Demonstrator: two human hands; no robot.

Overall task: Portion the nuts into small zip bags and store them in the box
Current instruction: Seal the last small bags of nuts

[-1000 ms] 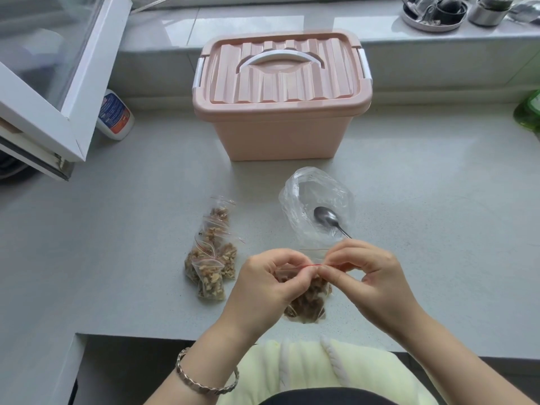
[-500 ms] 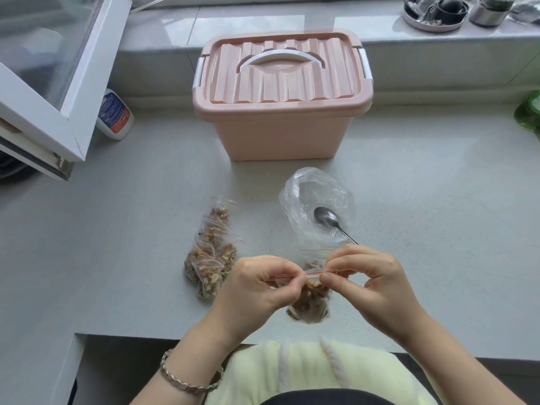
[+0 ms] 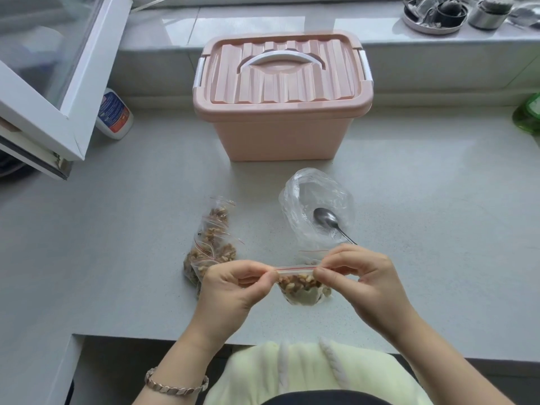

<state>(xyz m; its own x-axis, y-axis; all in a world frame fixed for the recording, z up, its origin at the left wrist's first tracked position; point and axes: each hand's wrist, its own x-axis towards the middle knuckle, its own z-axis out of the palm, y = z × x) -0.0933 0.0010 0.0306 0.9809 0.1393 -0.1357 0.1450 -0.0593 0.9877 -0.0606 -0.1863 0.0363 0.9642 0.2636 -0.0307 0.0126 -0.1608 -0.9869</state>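
A small zip bag (image 3: 299, 283) of walnut pieces hangs between my hands just above the counter's front edge. My left hand (image 3: 233, 283) pinches the left end of its red-lined zip strip, and my right hand (image 3: 361, 276) pinches the right end. Several filled small zip bags (image 3: 211, 247) lie in a pile to the left. A large clear plastic bag (image 3: 317, 210) lies behind my hands with a metal spoon (image 3: 331, 222) in it. The pink storage box (image 3: 282, 96) stands at the back, its lid on and its white handle down.
A white bottle with a blue and red label (image 3: 114, 115) lies at the back left beside an open window frame (image 3: 55, 92). A tray of dark cups (image 3: 432, 13) sits on the sill at the back right. A green object (image 3: 529, 116) is at the right edge.
My hands have moved apart along the zip strip, from touching at its middle to its two ends. The bag has tilted, showing the nuts inside.
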